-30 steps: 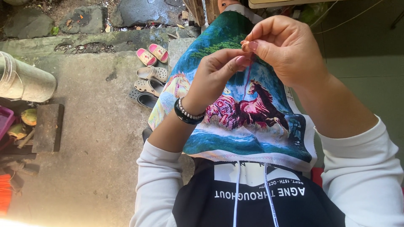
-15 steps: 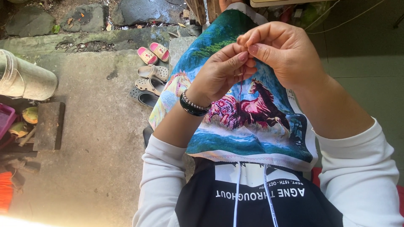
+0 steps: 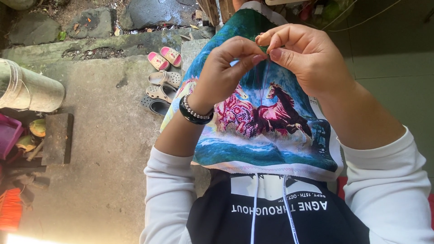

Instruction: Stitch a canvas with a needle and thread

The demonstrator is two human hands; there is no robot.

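Observation:
An embroidery canvas (image 3: 271, 140) with red horses over blue-green water lies across my lap. Both hands are raised above it, fingertips meeting. My left hand (image 3: 224, 68), with a dark beaded bracelet (image 3: 194, 113) on the wrist, pinches a thin dark thread (image 3: 264, 79) that hangs down toward the canvas. My right hand (image 3: 307, 56) pinches the top of the same thread, thumb against forefinger. A needle may be between the fingers, but I cannot make one out.
Several sandals (image 3: 160, 77) lie on the concrete floor (image 3: 104, 149) to the left. A metal bucket (image 3: 27, 88) lies on its side at the far left, beside a wooden block (image 3: 56, 138), a purple basket (image 3: 7, 138) and an orange broom (image 3: 10, 210). Wet stones (image 3: 149, 13) line the top.
My left hand has moved up and to the right until its fingertips meet the right hand's. The right hand has barely shifted.

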